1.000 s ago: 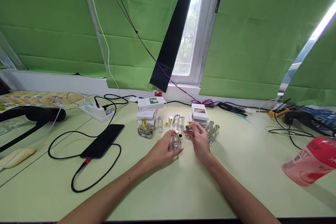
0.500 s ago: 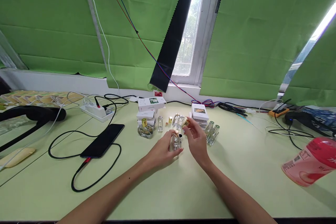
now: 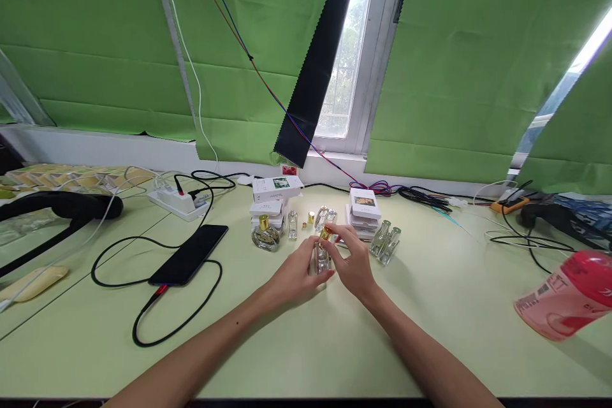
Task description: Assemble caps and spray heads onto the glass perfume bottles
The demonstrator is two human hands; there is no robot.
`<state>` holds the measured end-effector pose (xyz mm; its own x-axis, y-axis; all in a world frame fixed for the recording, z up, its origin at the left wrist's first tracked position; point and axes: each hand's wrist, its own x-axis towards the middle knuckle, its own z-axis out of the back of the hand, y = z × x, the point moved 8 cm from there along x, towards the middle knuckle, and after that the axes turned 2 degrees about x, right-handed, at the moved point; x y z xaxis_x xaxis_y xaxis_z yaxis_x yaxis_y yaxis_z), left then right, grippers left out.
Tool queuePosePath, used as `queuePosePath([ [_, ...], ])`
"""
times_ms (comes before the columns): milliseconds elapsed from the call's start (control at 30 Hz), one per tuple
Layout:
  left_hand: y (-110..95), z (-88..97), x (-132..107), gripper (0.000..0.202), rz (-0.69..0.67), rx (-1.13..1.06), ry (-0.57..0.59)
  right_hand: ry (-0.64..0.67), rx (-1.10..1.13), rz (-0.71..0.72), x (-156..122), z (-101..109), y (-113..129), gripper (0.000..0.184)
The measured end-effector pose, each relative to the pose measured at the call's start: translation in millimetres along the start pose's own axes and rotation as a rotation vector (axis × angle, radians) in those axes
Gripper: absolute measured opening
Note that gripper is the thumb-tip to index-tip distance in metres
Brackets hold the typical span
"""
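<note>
My left hand (image 3: 297,273) is closed around a clear glass perfume bottle (image 3: 322,260) that stands upright on the table. Between the fingertips of my right hand (image 3: 352,261) is a gold cap (image 3: 326,233), at the top of that bottle; whether it is seated cannot be seen. Behind my hands stand more clear glass bottles (image 3: 326,217), partly covered by the right fingers. A small clear bottle (image 3: 292,225) and a loose gold cap (image 3: 310,217) are near them. To the left sits a round bottle with a gold cap (image 3: 265,236). Two slim bottles (image 3: 385,242) lean at the right.
White boxes (image 3: 276,189) are stacked behind the bottles, with another stack (image 3: 364,205) to the right. A phone (image 3: 189,256) with a cable lies left. A pink container with a red lid (image 3: 567,294) is at far right. A power strip (image 3: 176,203) and cables run along the back.
My right hand has moved left and brought the gold cap onto the top of the bottle in my left hand. The left hand has stayed in place.
</note>
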<state>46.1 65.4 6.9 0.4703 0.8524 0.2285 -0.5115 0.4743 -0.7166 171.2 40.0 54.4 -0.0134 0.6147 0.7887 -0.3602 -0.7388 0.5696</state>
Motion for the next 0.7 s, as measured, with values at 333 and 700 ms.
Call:
queuePosePath([
  [333, -8, 3.8, -1, 0.046, -0.036, -0.046, -0.031, 0.064, -0.033, -0.054, -2, -4, -7, 0.018],
  [700, -8, 2.6, -1, 0.044, -0.035, -0.036, -0.016, 0.099, -0.02, -0.095, -4, -8, -13, 0.025],
])
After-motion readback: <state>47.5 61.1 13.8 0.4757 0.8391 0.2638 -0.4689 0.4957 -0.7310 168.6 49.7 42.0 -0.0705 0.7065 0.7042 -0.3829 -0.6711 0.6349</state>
